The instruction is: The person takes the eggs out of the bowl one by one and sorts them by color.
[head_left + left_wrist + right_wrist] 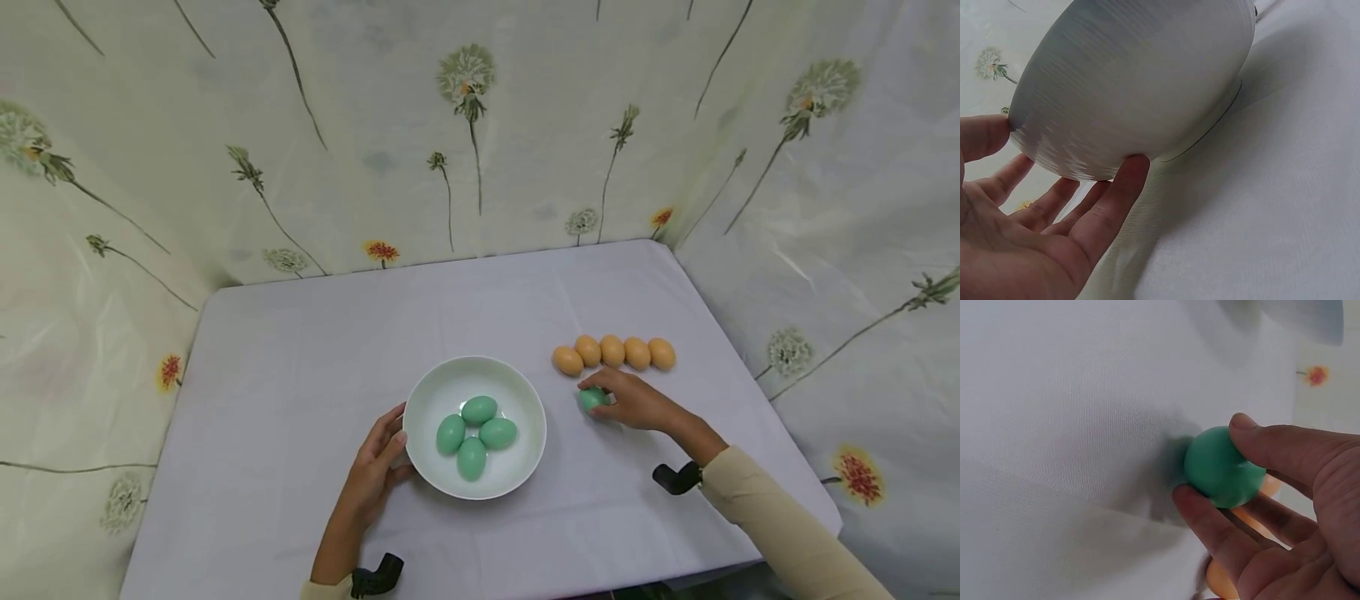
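Observation:
A white bowl (pixel 531 475) stands on the table with several green eggs (pixel 471 458) inside. My left hand (pixel 372 477) holds it at its left side. The left wrist view shows the fingers (pixel 1107 219) spread along the bowl's outer wall (pixel 1141 81) and the thumb at the rim. To the right of the bowl, my right hand (pixel 633 402) grips another green egg (pixel 1222 465) between thumb and fingers, close over the cloth. Just beyond that hand lies a row of several orange eggs (pixel 612 351), partly hidden behind the fingers in the right wrist view.
A white cloth (pixel 300 358) covers the table. Floral-printed sheeting (pixel 525 167) hangs behind the table and along both sides. Black bands with a curved piece (pixel 677 478) are worn at both wrists, by beige sleeves (pixel 780 521).

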{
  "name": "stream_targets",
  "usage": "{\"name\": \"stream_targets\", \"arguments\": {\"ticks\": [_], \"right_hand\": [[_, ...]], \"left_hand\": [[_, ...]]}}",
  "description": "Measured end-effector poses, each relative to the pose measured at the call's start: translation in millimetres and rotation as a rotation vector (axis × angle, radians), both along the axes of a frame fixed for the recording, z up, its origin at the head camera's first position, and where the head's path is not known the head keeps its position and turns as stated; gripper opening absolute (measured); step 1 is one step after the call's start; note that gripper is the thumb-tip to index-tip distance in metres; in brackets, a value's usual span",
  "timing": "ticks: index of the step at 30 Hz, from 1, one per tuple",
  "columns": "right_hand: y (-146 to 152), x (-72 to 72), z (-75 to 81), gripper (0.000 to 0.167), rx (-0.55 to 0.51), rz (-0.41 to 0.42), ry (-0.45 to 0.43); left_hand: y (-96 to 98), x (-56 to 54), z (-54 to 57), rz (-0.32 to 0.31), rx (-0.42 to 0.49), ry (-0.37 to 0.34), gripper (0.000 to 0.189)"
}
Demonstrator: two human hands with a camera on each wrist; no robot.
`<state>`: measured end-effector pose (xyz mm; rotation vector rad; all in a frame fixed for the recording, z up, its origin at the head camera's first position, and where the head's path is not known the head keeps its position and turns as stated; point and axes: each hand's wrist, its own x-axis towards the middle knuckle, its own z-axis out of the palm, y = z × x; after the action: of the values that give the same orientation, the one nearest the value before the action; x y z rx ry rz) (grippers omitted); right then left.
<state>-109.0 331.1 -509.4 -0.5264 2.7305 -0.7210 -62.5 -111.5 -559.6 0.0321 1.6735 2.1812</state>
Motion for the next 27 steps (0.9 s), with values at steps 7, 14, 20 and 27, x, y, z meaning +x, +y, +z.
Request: {"name": "stream_targets", "arguments": {"ticks": [7,14,20,27], "right_hand": [[1,-1.2,-0.1,0.042,-0.011,0.019,-0.002],[5,-5.9,16.7,0.050,-0.030,0.008,-0.007],[0,-14.6,47.4,0.050,-0.053,0.047,0.055],[-25,-21.7,79.5,0.059,-0.093,0.109,0.018]], "left_hand": [[0.1,0.6,1.0,0.014,-0.001,-0.015,0.050],[-0.6,-0.5,2.3,0.004,-0.001,-0.015,0.048],[-2.4,-1.8,0.6,-0.010,0.003,-0.007,0.049],[-2.1,-1.8,1.7,-0.014,0.010,-0.007,0.050]]}}
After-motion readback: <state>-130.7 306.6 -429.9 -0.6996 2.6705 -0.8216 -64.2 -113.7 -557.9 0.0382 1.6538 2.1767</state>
